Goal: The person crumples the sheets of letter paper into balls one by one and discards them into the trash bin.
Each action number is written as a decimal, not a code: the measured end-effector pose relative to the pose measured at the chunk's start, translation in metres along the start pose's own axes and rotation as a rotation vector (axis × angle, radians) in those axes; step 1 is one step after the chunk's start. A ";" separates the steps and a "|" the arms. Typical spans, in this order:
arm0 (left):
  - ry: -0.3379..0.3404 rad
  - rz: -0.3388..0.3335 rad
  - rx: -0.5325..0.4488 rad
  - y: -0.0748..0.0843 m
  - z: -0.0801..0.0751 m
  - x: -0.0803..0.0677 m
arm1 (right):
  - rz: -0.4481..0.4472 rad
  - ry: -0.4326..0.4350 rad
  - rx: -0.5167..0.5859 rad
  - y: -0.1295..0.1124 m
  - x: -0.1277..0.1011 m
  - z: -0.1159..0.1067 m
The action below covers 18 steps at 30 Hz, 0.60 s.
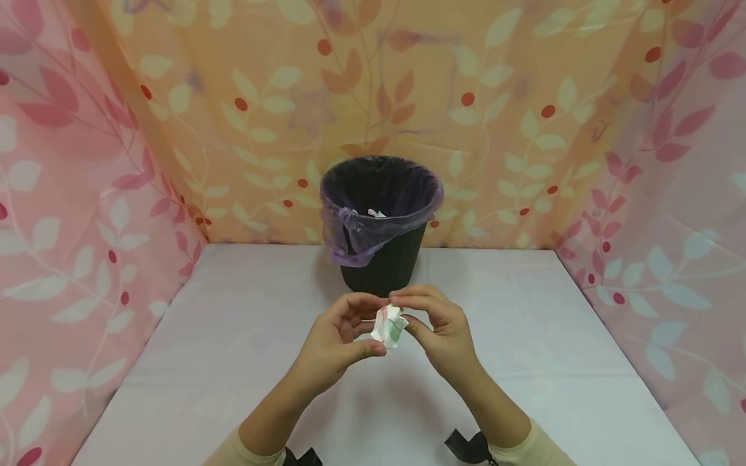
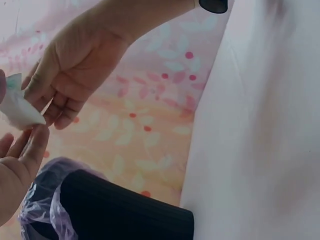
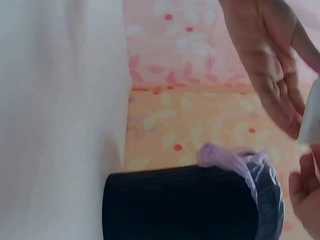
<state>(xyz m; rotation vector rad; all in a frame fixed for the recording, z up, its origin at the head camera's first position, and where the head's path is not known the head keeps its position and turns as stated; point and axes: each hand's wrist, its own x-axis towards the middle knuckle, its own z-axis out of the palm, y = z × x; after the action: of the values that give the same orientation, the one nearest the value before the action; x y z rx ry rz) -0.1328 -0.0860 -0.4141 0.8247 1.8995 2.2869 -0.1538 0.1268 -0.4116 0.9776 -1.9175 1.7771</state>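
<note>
In the head view, a small crumpled piece of white paper (image 1: pixel 388 327) with pink and green marks is held up between both hands, above the white table. My left hand (image 1: pixel 335 343) grips its left side, thumb low at the edge and fingers curled behind. From the other side my right hand (image 1: pixel 445 333) pinches it between thumb and fingertips. The left wrist view shows the paper (image 2: pixel 20 110) bent, with the right hand (image 2: pixel 75 65) reaching in from the top. Only a corner of the paper (image 3: pixel 311 117) shows in the right wrist view, beside the left hand (image 3: pixel 270 60).
A black bin (image 1: pixel 381 262) lined with a purple plastic bag (image 1: pixel 364 236) stands on the table (image 1: pixel 256 310) just beyond the hands. A white scrap (image 1: pixel 376 213) lies inside it. Leaf-patterned curtains (image 1: pixel 245 149) enclose the back and both sides.
</note>
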 end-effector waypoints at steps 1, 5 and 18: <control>0.016 -0.006 0.018 0.000 0.001 0.000 | -0.001 0.026 -0.032 -0.001 -0.001 0.002; 0.049 0.050 0.028 -0.004 0.006 0.000 | -0.087 0.114 -0.165 -0.003 -0.003 0.008; 0.143 0.180 0.018 0.002 0.008 -0.005 | -0.581 -0.093 -0.330 -0.007 0.008 0.010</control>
<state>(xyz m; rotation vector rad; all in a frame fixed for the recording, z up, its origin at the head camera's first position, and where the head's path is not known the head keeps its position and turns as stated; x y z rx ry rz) -0.1241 -0.0808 -0.4131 0.8912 1.9804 2.5000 -0.1524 0.1154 -0.4025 1.3316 -1.6684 1.0699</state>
